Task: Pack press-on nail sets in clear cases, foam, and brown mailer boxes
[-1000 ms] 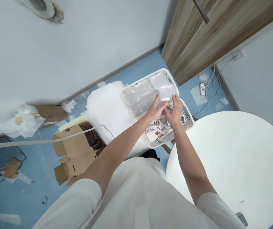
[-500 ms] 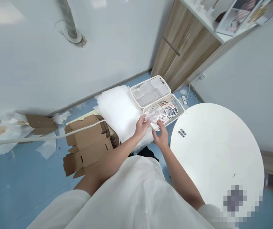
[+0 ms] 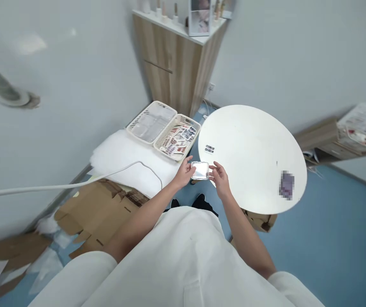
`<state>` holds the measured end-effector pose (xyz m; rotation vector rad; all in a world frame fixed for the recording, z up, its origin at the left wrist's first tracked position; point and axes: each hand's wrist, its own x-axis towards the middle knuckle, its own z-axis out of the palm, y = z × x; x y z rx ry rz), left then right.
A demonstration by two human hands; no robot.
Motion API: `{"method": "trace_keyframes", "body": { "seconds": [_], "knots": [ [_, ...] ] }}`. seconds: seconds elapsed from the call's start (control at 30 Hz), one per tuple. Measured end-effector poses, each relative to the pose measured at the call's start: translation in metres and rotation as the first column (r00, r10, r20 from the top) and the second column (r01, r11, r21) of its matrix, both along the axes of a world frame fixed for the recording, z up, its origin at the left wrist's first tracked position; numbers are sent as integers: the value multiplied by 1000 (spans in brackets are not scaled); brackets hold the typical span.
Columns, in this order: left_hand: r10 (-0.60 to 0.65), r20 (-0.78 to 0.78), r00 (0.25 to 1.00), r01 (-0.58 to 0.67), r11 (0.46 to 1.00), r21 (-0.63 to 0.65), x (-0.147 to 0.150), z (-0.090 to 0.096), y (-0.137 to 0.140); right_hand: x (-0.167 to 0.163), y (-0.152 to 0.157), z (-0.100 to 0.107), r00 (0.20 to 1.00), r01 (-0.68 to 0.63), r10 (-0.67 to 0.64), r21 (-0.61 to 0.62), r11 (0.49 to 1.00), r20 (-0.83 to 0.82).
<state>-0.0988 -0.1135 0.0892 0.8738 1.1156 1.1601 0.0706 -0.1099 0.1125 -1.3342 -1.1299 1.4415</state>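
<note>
A small clear plastic box (image 3: 201,171) with a bright, reflective face is held up in front of me. My left hand (image 3: 183,175) grips its left side, thumb over the front. The fingers of my right hand (image 3: 220,180) close on its right edge, with the index finger raised. Just beyond lies a white basket (image 3: 174,157), its lid opened out to the left, with several printed nail-sticker cards (image 3: 178,138) in it. On the round white table (image 3: 249,140) to the right is a small set of dark nail pieces (image 3: 209,149).
White foam sheeting (image 3: 125,153) lies under the basket. Flattened cardboard boxes (image 3: 96,213) and a white cable (image 3: 74,186) are at the left. A wooden cabinet (image 3: 170,55) stands in the corner. A blurred purple item (image 3: 286,185) rests on the table.
My view has turned right, toward the round table. Both hands have come away from over the basket with the clear box, which now faces me flat and is more plainly seen.
</note>
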Motion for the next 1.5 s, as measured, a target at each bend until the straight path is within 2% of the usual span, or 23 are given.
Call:
{"method": "trace_keyframes", "body": {
  "seconds": [0.1, 0.23, 0.43, 0.5, 0.6, 0.67, 0.73, 0.8, 0.87, 1.0, 1.13, 1.27, 1.5],
  "knots": [
    [-138, -13, 990, 137, 990, -21, 35, 1, 8, 26, -16, -5, 983, 159, -165, -71, 985, -82],
    [-275, -75, 959, 275, 961, -15, 81, 0, 22, 69, -33, -11, 958, 270, -272, -26, 962, -87],
    [-334, -230, 914, 350, 936, 29, 148, 1, 38, 138, -38, -18, 924, 368, -368, -18, 930, -102],
    [-365, -306, 879, 403, 913, 68, 164, 3, 41, 160, -36, -20, 913, 394, -395, -29, 919, -102],
    [-380, -498, 780, 527, 828, 193, 179, 7, 47, 189, -32, -23, 909, 396, -401, -67, 916, -112],
    [-334, -638, 694, 611, 741, 277, 187, 9, 51, 206, -28, -24, 917, 368, -378, -95, 925, -125],
    [-282, -716, 639, 664, 672, 328, 197, 10, 55, 221, -24, -26, 929, 328, -342, -113, 938, -141],
    [-268, -739, 618, 684, 646, 338, 208, 8, 59, 232, -20, -26, 940, 287, -305, -129, 949, -153],
    [-276, -736, 619, 672, 671, 313, 220, 5, 61, 241, -15, -27, 945, 259, -284, -156, 953, -165],
    [-316, -692, 648, 577, 797, 176, 237, -2, 62, 255, -5, -30, 952, 195, -231, -186, 963, -200],
    [-384, -553, 740, 474, 880, 23, 249, -11, 64, 264, 1, -38, 986, 145, -155, -131, 981, -70],
    [-429, -426, 796, 430, 897, -100, 258, -20, 65, 268, 2, -48, 991, 133, -133, -157, 979, 10],
    [-430, -313, 847, 410, 903, -131, 254, -21, 61, 266, 5, -53, 975, 186, -208, -229, 955, -73]
  ]
}}
